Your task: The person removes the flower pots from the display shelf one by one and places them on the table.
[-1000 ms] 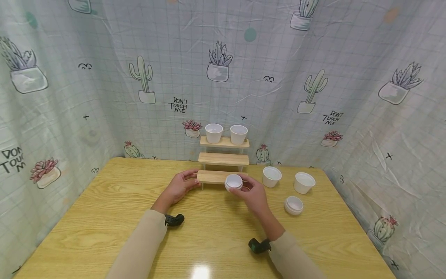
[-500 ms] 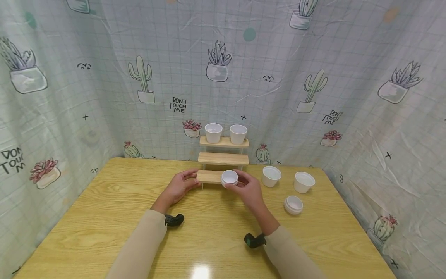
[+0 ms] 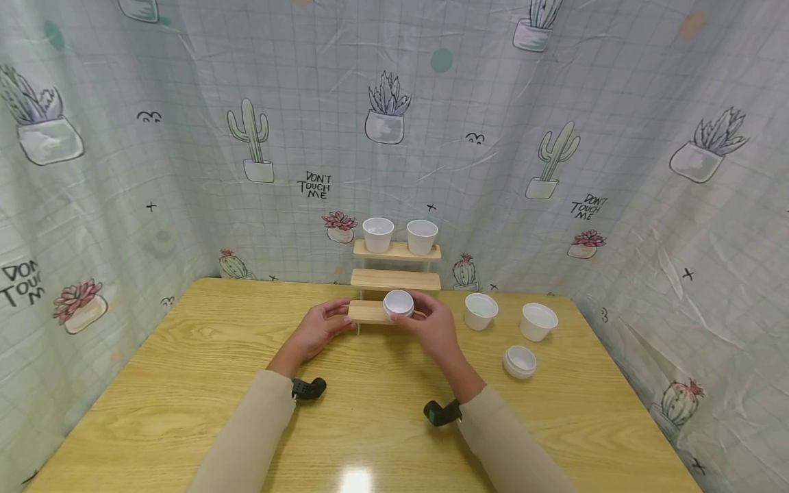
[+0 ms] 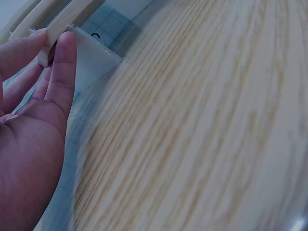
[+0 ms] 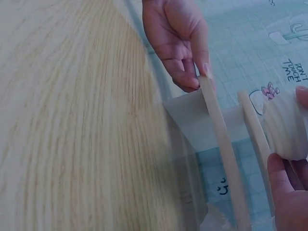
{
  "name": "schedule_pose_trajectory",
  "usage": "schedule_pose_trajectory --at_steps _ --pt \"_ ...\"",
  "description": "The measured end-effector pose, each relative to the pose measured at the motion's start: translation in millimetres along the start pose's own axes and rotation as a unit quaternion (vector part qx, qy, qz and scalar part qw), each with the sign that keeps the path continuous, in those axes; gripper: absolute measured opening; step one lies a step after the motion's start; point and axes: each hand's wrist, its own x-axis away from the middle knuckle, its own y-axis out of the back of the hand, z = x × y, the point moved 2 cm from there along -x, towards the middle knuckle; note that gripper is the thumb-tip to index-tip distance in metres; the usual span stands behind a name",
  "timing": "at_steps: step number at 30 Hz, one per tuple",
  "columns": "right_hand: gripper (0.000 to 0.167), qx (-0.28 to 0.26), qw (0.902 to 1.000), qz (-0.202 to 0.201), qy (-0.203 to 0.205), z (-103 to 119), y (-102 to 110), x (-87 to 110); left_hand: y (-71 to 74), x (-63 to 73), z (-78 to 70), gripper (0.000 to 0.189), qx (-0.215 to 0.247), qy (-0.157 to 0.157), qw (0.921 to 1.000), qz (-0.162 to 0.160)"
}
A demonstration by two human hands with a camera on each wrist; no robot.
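Observation:
A small wooden shelf of three steps stands at the table's back. My left hand (image 3: 316, 331) pinches the left end of its lowest board (image 3: 368, 312), thumb on one side and fingers on the other, as the left wrist view also shows. My right hand (image 3: 435, 330) holds a small white ridged pot (image 3: 398, 302) by its side, mouth up. In the head view the pot overlaps the lowest board, just in front of the middle board (image 3: 394, 279). The right wrist view shows the thumb and fingers around the ridged pot (image 5: 284, 127). Two white pots (image 3: 379, 236) stand on the top board.
Right of the shelf, two taller white pots (image 3: 480, 311) and a low ridged pot (image 3: 519, 362) stand on the wooden table (image 3: 370, 411). A cactus-print curtain (image 3: 333, 123) hangs close behind the shelf and along both sides.
My right hand has carried the ridged pot a little left and toward the back, up the picture to the middle board. The left hand keeps its grip on the lowest board.

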Motion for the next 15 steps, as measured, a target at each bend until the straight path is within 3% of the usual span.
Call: schedule_pose_trajectory --at_steps 8,15 --pt "0.058 0.011 0.9999 0.000 -0.005 9 -5 -6.1 -1.5 1.3 -1.3 0.059 -0.006 0.001 1.0000 0.001" --pt "0.054 0.024 0.9996 0.001 0.016 14 -9 -15.6 -1.6 1.2 -2.0 0.059 -0.009 0.005 1.0000 0.000"
